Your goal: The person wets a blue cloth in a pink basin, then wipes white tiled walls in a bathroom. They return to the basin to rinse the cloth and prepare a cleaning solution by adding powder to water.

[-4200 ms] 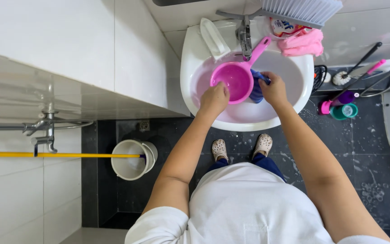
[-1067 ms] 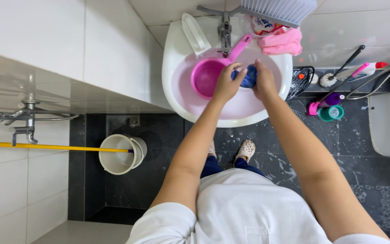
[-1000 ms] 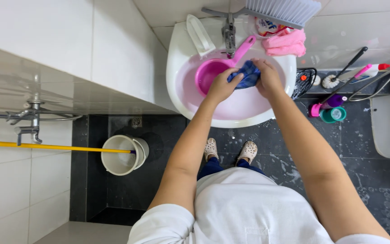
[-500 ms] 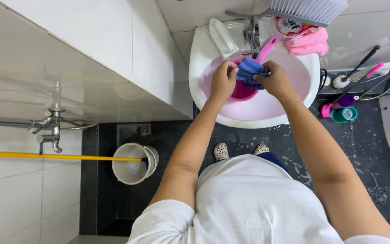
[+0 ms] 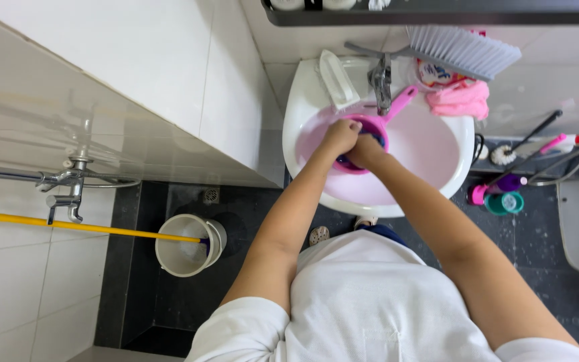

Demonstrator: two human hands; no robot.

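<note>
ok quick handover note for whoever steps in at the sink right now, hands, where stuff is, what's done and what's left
Left hand: in the pink scoop, closed over a blue cloth that barely shows.
Right hand: pressed beside the left, also in the scoop; its grip is hidden.
Things: the scoop sits in the sink under the tap, handle pointing up right. A pink cloth and a brush lie on the sink's back edge; a white bucket stands on the floor.
Done: cloth is in the scoop, both hands working it.
Left: probably wringing the cloth and clearing the scoop; no running water is visible.

Both hands (image 5: 353, 142) have pushed the blue cloth (image 5: 343, 161) down into the pink scoop (image 5: 370, 124).
</note>
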